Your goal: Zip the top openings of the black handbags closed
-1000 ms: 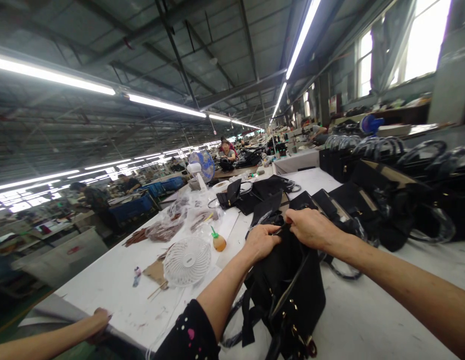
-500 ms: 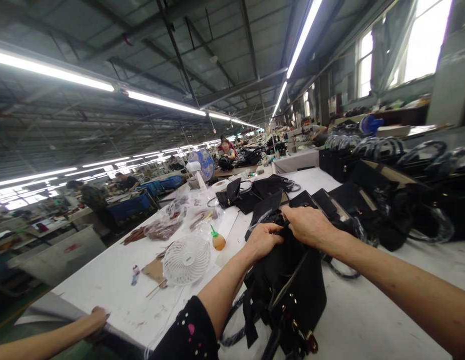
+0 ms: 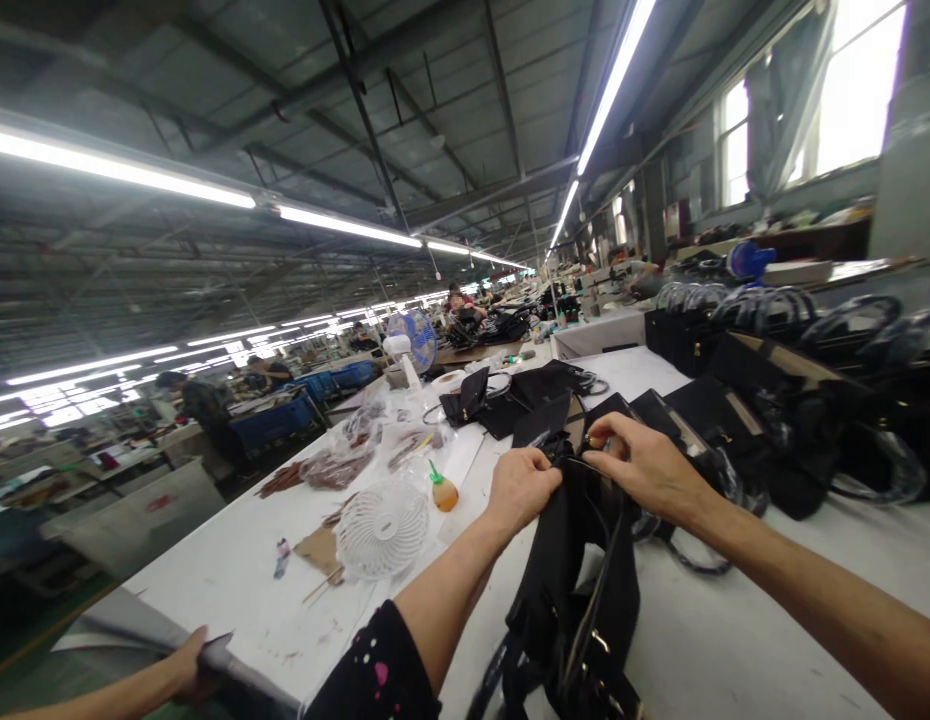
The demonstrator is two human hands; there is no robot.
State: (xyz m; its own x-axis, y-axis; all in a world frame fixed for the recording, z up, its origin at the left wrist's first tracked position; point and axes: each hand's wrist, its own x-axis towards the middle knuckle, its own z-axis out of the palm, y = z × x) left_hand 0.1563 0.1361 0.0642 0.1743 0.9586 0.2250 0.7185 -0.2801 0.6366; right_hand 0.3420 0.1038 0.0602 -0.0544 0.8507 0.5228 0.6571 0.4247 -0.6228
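Note:
A black handbag [image 3: 622, 610] with gold-coloured metal fittings stands on the white table in front of me, its top facing up and partly gaping. My left hand [image 3: 521, 490] is closed on the bag's upper edge, fingers pinched. Across from it, my right hand [image 3: 641, 462] pinches the same edge between thumb and fingers. A small gold-coloured piece shows by the right fingertips, too small to name. Dark handle loops hang at the bag's lower left. Just beyond my hands lie more black bags [image 3: 551, 380].
On the white table [image 3: 232, 580] are a white fan [image 3: 382, 530], a bottle with a green tip [image 3: 442, 490] and plastic wrapping [image 3: 367, 425]. Rows of black handbags [image 3: 780, 400] line the right. Another person's hand [image 3: 191, 665] holds a dark sheet-like thing at lower left.
My right hand has shifted, its fingers now pinching at the bag's rim. The bag's top has spread wider and its body has tilted. The other person's hand has moved lower.

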